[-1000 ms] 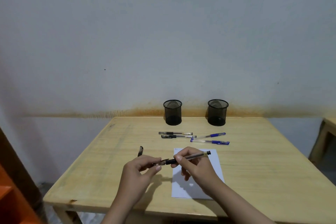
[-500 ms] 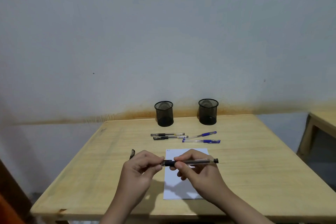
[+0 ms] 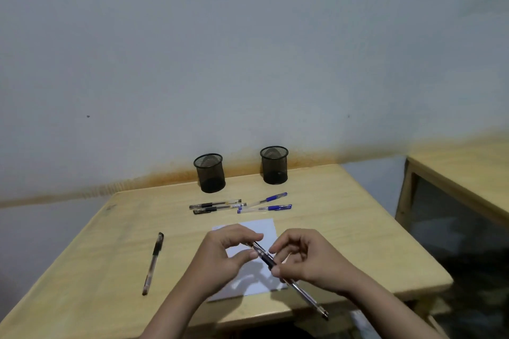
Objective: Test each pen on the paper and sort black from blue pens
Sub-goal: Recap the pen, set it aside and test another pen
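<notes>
The pen in hand is a slim, clear-barrelled stick with a dark rubber grip, and I judge it light, stiff and a little slick along the bare plastic, so the rubber sleeve is the sensible place to take hold. It lies on a slant above the paper, one end up by the left hand, the other pointing down past the near edge of the bench. The right hand pinches it at the dark grip between thumb and fingers. The left hand's thumb and curled fingers close on its upper end; whether they pinch a cap or the tip I cannot tell.

Another dark pen lies alone on the left of the bench, well apart from the paper. Farther back, two black pens lie side by side, with two blue pens just to their right. Behind them stand two black mesh cups, the left cup and the right cup, both near the wall.

The bench is pale, smooth wood, so a round pen would likely roll if set down carelessly. The wall is grey-white with a rust-coloured stain along its foot. A second wooden table stands at the right.
</notes>
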{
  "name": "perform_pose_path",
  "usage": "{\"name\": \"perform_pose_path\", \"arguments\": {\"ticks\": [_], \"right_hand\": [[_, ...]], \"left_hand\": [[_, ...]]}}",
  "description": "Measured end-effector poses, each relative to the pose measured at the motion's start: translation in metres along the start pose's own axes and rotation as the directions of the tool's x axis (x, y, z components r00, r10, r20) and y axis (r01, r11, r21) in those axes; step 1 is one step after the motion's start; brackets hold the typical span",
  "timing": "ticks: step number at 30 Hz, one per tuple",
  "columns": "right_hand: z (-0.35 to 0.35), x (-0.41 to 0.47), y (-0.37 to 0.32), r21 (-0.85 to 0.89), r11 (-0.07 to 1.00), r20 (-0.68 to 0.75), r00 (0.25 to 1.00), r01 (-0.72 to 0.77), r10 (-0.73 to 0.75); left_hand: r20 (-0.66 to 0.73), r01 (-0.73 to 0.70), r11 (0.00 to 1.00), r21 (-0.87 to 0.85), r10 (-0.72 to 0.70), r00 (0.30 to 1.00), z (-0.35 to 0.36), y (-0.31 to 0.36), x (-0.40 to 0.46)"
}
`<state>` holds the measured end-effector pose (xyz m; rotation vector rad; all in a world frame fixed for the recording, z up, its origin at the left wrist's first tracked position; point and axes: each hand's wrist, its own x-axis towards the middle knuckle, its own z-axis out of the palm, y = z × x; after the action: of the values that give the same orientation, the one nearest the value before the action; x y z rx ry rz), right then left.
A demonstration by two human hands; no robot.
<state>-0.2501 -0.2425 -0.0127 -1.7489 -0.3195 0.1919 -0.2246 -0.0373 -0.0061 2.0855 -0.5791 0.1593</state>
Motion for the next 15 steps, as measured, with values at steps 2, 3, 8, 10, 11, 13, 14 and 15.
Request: {"name": "perform_pose_path", "arguments": {"ticks": [2,3,8,10,11,13,14,15], "right_hand": [[-0.016,-0.014,0.005,-0.034,0.998,-0.084,0.995,-0.055,0.052],[-0.026,-0.022,0.007,-0.05,0.995,-0.135,0.988,-0.082,0.075],[-0.081,-0.074,0.019,-0.17,0.96,-0.426,0.895,-0.221,0.13],[-0.102,-0.099,0.026,-0.206,0.94,-0.522,0.843,-0.271,0.129],[-0.112,-0.112,0.03,-0.222,0.93,-0.564,0.816,-0.294,0.123],[-0.128,-0.138,0.04,-0.242,0.908,-0.64,0.759,-0.343,0.117],[-0.135,-0.15,0.046,-0.244,0.896,-0.675,0.729,-0.371,0.118],[-0.141,-0.162,0.051,-0.249,0.881,-0.706,0.698,-0.403,0.119]], "left_hand": [[0.02,0.013,1.0,-0.006,-0.013,1.0,0.021,0.004,0.006],[0.044,0.023,1.0,-0.013,-0.022,0.999,0.033,0.005,0.01],[0.194,-0.039,0.999,-0.002,0.039,0.98,0.105,0.021,0.036],[0.272,-0.095,0.995,0.005,0.09,0.958,0.14,0.03,0.046],[0.315,-0.123,0.992,0.01,0.114,0.942,0.158,0.035,0.05],[0.399,-0.19,0.981,0.043,0.157,0.903,0.191,0.043,0.058],[0.44,-0.225,0.971,0.077,0.169,0.882,0.206,0.047,0.063],[0.479,-0.255,0.959,0.12,0.169,0.862,0.219,0.05,0.068]]}}
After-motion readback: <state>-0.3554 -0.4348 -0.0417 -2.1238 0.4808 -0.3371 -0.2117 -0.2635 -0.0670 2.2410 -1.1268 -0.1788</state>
